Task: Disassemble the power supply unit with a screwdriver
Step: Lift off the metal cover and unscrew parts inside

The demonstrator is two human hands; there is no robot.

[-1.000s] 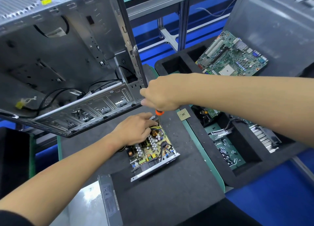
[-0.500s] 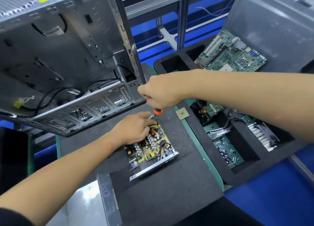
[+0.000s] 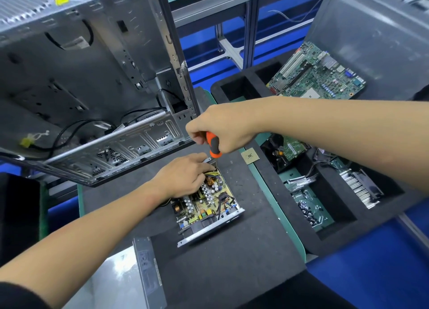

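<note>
The opened power supply unit (image 3: 206,206) lies on the black mat, its circuit board with capacitors and coils exposed inside a low metal tray. My left hand (image 3: 183,176) rests on the board's far end, fingers pressing near the yellow wire bundle. My right hand (image 3: 220,130) grips an orange-and-black screwdriver (image 3: 213,147) held upright, its tip going down at the unit's far corner beside my left fingertips. The screw itself is hidden.
An empty grey computer case (image 3: 92,88) leans at the left. A metal cover (image 3: 148,271) lies at the near left. A CPU chip (image 3: 249,156) sits by the mat's green edge. The black foam tray (image 3: 274,174) on the right holds a motherboard (image 3: 318,74), screws and heatsinks.
More of the orange screwdriver handle shows below my right hand now. The left hand stays on the board.
</note>
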